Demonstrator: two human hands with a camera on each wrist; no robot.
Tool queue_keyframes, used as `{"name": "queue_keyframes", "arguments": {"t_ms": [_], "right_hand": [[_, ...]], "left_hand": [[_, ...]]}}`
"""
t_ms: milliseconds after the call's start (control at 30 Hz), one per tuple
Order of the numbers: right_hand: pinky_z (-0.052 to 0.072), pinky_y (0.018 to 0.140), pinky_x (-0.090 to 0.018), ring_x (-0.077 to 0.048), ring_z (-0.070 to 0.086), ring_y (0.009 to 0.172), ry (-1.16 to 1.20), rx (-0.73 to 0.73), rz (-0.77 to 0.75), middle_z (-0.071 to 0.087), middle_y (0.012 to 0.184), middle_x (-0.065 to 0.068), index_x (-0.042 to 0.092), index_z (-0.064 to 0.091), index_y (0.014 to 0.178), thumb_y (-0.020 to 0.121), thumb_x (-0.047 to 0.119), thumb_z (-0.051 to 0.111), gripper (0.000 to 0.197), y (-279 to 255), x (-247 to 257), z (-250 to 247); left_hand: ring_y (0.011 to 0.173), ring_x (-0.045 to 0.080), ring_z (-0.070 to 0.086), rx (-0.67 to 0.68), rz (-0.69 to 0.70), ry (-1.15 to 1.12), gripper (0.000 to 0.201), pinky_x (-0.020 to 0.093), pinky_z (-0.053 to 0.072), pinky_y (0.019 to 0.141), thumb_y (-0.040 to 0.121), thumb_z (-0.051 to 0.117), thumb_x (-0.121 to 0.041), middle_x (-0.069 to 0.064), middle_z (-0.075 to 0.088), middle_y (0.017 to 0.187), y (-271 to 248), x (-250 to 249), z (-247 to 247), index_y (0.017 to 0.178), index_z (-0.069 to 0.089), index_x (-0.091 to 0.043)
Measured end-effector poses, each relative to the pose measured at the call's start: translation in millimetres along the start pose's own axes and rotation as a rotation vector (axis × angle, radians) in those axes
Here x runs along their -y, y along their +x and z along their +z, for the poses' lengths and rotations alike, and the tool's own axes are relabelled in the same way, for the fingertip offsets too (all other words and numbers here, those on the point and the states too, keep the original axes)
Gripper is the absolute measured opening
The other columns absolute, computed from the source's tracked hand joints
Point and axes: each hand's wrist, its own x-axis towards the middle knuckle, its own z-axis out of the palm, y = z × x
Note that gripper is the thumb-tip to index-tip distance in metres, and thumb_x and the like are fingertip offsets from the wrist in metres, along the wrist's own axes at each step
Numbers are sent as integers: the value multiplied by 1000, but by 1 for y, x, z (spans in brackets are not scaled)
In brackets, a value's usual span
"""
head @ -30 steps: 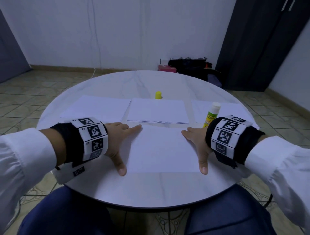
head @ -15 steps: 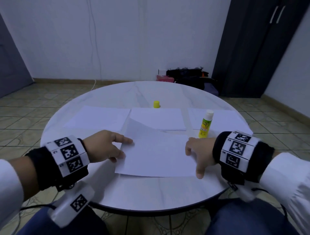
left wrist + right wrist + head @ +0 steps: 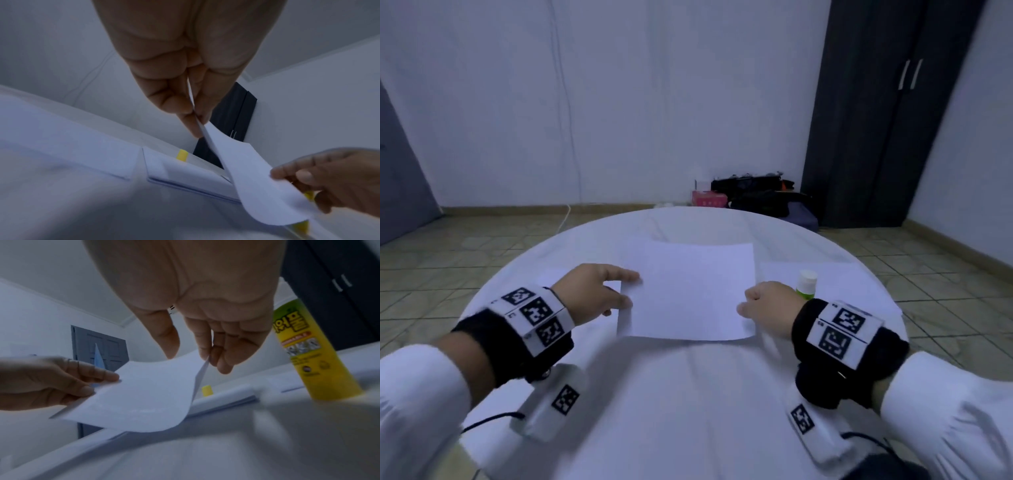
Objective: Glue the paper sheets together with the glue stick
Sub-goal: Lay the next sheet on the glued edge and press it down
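White sleeves (image 3: 421,404); black wristbands (image 3: 856,363) bearing white coded tags; dark blue trousers

Support surface: one round white table (image 3: 688,394) with faint grey veining, filling the lower centre of the head view, standing on a tiled floor (image 3: 465,260).

Items lying directly on it:
- A stack of white paper sheets (image 3: 185,172), flat, at centre of the left wrist view; mostly hidden in the head view.
- A separate white sheet (image 3: 68,138) to the left of that stack, flat, a narrow gap between them.
- A further sheet (image 3: 835,277) at centre right of the head view.
- A glue stick (image 3: 306,353), yellow-green body, upright, uncapped, standing at that sheet's near edge.
- A small yellow cap (image 3: 207,390), upright, just beyond the stack.
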Motion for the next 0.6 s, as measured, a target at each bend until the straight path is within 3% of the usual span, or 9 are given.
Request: {"name": "queue_keyframes", "arguments": {"t_ms": [33, 100, 200, 267, 333, 367, 433, 500, 600], "right_hand": [[39, 66, -25, -21, 49, 87, -23, -10, 11, 53, 94, -7, 14, 57, 90, 95, 23, 48, 14, 8, 4, -1], [41, 78, -28, -27, 56, 103, -52, -28, 46, 58, 112, -13, 5, 58, 117, 93, 23, 51, 31, 21, 12, -5], [43, 95, -29, -27, 52, 119, -162, 11, 93, 53, 129, -12, 3, 51, 126, 90, 25, 58, 43, 38, 21, -9], [48, 92, -32, -23, 57, 106, -274, 52, 123, 58, 116, -8, 11, 58, 108, 81, 32, 70, 37, 47, 24, -7], [54, 67, -27, -15, 62, 74, -349, 38, 132, 66, 81, 4, 19, 59, 72, 64, 37, 79, 27, 56, 20, -3], [48, 52, -20, -9, 60, 57, -359, 32, 134, 64, 59, 10, 18, 58, 59, 57, 36, 80, 28, 61, 18, -1], [34, 40, -14, 1, 49, 34, -373, 72, 124, 52, 36, 20, 23, 62, 44, 50, 31, 82, 22, 62, 17, -1], [35, 43, -16, 2, 47, 28, -374, 115, 118, 46, 34, 28, 37, 60, 38, 47, 26, 82, 26, 61, 18, -2], [50, 58, -22, -8, 55, 46, -420, 85, 125, 51, 37, 12, 19, 59, 40, 49, 25, 82, 26, 73, 16, 1]], "left_hand": [[60, 7, 58, -4, -10, 52, 34, 14, 39, 52, 84, 69, -13, -16, 64, 87, 11, -2, 3, 109, 66, -35], [63, 5, 60, 12, -36, 154, 38, 15, 40, 53, 85, 68, -15, -7, 62, 108, 34, -5, 10, 120, 63, -31], [68, 6, 62, 125, -74, 292, 51, 16, 43, 58, 85, 70, -20, 1, 63, 118, 63, -11, 21, 134, 54, -25], [101, 16, 63, 214, -99, 376, 66, 21, 45, 80, 83, 73, -25, 3, 57, 130, 77, -13, 30, 142, 44, -21], [129, 23, 46, 276, -110, 481, 77, 28, 40, 99, 81, 75, -32, 3, 44, 144, 87, -13, 39, 146, 36, -20], [133, 23, 42, 302, -114, 525, 82, 31, 38, 104, 79, 76, -35, 3, 41, 147, 91, -12, 44, 147, 34, -19], [133, 23, 42, 338, -114, 606, 88, 33, 38, 106, 74, 79, -42, 2, 41, 147, 98, -9, 52, 146, 36, -18], [128, 23, 47, 349, -97, 680, 88, 34, 41, 103, 68, 80, -49, 2, 46, 143, 102, -7, 56, 141, 41, -18], [129, 24, 47, 329, -95, 740, 94, 36, 42, 103, 66, 79, -55, 3, 46, 143, 105, -7, 57, 143, 39, -18]]}}
